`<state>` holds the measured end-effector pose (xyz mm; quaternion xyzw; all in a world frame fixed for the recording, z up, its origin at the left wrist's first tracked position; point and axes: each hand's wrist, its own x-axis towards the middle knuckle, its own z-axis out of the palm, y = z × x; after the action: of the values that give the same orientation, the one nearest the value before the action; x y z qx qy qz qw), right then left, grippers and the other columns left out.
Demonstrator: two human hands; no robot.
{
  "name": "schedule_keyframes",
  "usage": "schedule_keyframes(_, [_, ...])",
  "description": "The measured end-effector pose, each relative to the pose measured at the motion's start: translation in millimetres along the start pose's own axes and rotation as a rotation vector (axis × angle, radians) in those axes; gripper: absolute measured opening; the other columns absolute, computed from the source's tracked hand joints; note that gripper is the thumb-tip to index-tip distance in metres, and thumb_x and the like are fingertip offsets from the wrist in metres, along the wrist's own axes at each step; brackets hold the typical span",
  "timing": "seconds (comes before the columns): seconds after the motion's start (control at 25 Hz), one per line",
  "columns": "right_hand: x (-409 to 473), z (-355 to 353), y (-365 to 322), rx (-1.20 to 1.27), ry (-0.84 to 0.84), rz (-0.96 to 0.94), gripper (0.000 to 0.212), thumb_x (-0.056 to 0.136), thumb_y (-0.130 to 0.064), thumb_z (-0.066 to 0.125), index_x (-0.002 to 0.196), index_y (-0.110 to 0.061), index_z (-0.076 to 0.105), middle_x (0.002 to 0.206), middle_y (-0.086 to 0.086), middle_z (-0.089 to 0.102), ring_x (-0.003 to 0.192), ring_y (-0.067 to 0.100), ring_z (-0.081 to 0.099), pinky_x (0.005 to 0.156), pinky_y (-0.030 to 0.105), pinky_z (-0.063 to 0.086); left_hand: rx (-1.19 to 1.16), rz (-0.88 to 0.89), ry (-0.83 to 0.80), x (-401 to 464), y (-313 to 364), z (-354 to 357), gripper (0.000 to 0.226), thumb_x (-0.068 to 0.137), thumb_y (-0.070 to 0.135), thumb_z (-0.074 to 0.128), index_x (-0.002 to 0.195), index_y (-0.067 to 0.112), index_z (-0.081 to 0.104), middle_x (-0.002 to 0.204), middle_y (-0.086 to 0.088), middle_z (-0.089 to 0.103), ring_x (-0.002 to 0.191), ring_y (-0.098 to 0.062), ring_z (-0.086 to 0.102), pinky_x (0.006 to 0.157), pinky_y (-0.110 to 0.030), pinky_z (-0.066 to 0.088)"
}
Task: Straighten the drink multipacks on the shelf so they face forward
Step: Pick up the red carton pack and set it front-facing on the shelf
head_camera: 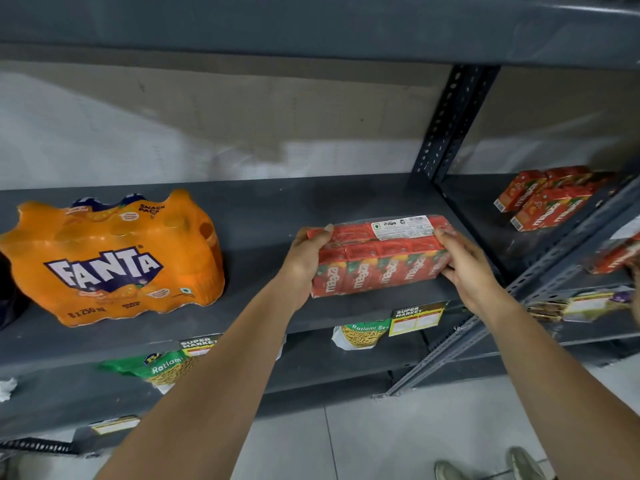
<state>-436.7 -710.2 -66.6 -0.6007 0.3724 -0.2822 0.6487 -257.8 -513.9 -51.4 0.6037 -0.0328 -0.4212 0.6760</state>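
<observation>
Both hands grip one Maaza pack (379, 258), a shrink-wrapped row of red juice cartons. The left hand (306, 252) clasps its left end, thumb over the top edge, and the right hand (467, 268) clasps its right end, fingers curled around the corner. The pack sits on the shelf (263, 216) right of centre, near the front edge, its printed side towards the camera, slightly skewed, with a white label on top.

Well apart to the left on the same dark grey metal shelf stands a Fanta pack (114, 261), orange wrap, logo forward, near the front edge. The boards between and behind the two packs are bare.

A perforated upright (446, 123) divides this bay from the next one on the right, where more Maaza cartons (543, 197) lie tilted and unaligned. Another red pack (613, 254) shows at the far right edge, partly cut off.

Yellow price tags (417, 318) hang from the shelf's front lip. On the lower shelf lie snack bags (362, 336), one green-topped and reading "Ratlami".

Behind the shelving is a pale wall (173, 133), scuffed and patchy. Another grey shelf (311, 26) runs overhead. The floor (381, 441) is light grey tile, and the tips of two shoes (491, 467) show at the lower right.
</observation>
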Motion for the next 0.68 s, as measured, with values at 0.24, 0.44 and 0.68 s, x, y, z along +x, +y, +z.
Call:
schedule_keyframes(0.24, [-14.2,-9.5,3.2,0.020,0.047,0.012,0.041,0.076,-0.048,0.075,0.111,-0.026,0.069,0.104,-0.006,0.078,0.099,0.009,0.072,0.085,0.028,0.052,0.034,-0.019,-0.004,-12.0,-2.1,8.1,0.018,0.092,0.040,0.065,0.099,0.027,0.055,0.103,-0.006,0.071,0.082,-0.025,0.073,0.070,-0.039,0.060])
schedule_keyframes(0.44, [-20.2,-10.1,2.8,0.011,0.052,0.009,0.040,0.077,-0.049,0.073,0.110,-0.027,0.070,0.107,-0.005,0.078,0.100,0.009,0.072,0.083,0.025,0.052,0.045,0.004,0.011,-18.1,-4.6,11.2,0.016,0.093,0.042,0.063,0.094,0.028,0.054,0.104,-0.004,0.070,0.084,-0.025,0.072,0.068,-0.036,0.058])
schedule_keyframes(0.68, [-20.6,-8.8,2.3,0.022,0.071,0.035,0.032,0.084,-0.042,0.071,0.111,-0.025,0.069,0.102,-0.006,0.079,0.099,0.010,0.072,0.085,0.026,0.053,0.091,0.011,0.040,-16.0,-6.6,11.8,0.017,0.093,0.045,0.061,0.094,0.030,0.054,0.108,-0.004,0.070,0.088,-0.025,0.072,0.075,-0.038,0.057])
